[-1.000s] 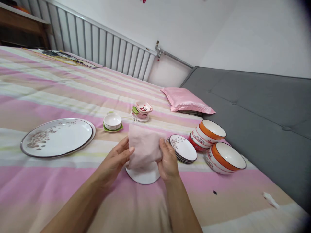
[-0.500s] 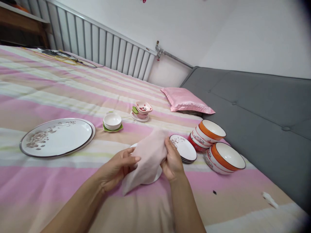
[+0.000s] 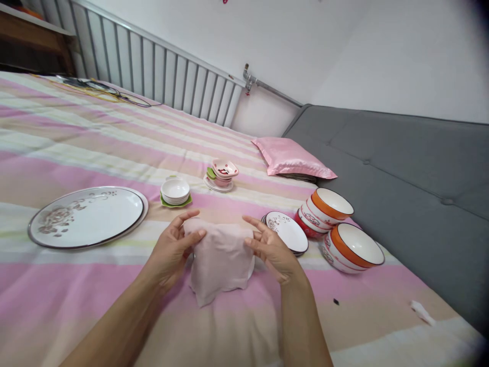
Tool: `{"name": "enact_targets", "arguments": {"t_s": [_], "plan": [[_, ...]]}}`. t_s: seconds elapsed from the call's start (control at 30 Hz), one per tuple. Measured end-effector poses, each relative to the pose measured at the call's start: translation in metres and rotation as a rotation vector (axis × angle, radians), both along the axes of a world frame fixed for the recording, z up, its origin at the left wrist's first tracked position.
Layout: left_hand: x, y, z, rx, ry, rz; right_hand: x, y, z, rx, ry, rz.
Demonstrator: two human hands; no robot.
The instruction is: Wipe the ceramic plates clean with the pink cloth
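A pale pink cloth (image 3: pixel 221 262) hangs spread between my two hands, its lower edge hanging towards me. My left hand (image 3: pixel 176 250) pinches its upper left corner between thumb and fingers. At the upper right corner, my right hand (image 3: pixel 272 248) pinches it the same way, the index finger stretched out. Behind the cloth lies a white plate, now almost wholly hidden. Just right of my right hand is a stack of small dark-rimmed plates (image 3: pixel 291 232) with a brown flower pattern.
Orange-rimmed bowls (image 3: pixel 357 247) stand stacked at the right. Large oval platters (image 3: pixel 89 216) lie at the left. Small white bowls (image 3: pixel 175 188) on a green dish and patterned dishes (image 3: pixel 224 168) sit beyond my hands. A pink pillow (image 3: pixel 294 157) rests by the grey headboard (image 3: pixel 401 153).
The cloth has gone from slanted and bunched to spread squarely between my hands. My left hand has moved up to its upper corner, and my right hand has turned and shifted slightly right.
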State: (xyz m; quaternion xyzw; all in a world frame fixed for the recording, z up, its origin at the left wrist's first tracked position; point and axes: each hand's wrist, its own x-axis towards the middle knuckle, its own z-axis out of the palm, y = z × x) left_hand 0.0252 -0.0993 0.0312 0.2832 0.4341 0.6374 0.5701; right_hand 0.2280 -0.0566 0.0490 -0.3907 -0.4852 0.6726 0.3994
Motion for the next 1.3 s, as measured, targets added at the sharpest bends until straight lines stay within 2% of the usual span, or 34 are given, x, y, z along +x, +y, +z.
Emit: {"name": "enact_targets", "arguments": {"t_s": [0.23, 0.5, 0.7, 0.8, 0.97, 1.07, 1.2, 1.3], "plan": [[-0.001, 0.000, 0.002, 0.018, 0.125, 0.032, 0.001, 0.003, -0.001, 0.093, 0.015, -0.107], [-0.008, 0.004, 0.002, 0.025, 0.095, 0.089, 0.008, 0.006, 0.000, 0.161, 0.045, -0.179], [-0.007, 0.003, 0.003, 0.038, 0.119, 0.092, 0.007, 0.007, -0.002, 0.246, -0.092, -0.208], [-0.007, 0.003, 0.000, 0.078, 0.266, 0.137, 0.007, 0.007, -0.002, 0.344, -0.254, -0.252], [-0.009, 0.004, -0.008, 0.231, 0.798, 0.348, 0.008, 0.005, 0.001, 0.530, -0.506, -0.287], [-0.011, 0.004, -0.011, 0.309, 1.035, 0.391, 0.007, 0.002, 0.006, 0.663, -0.619, -0.314], [-0.012, 0.001, -0.005, 0.391, 1.122, 0.414, 0.006, -0.001, 0.011, 0.830, -0.687, -0.404], [-0.012, -0.005, 0.010, 0.417, 1.136, 0.434, 0.006, -0.005, 0.015, 0.836, -0.582, -0.407]]}}
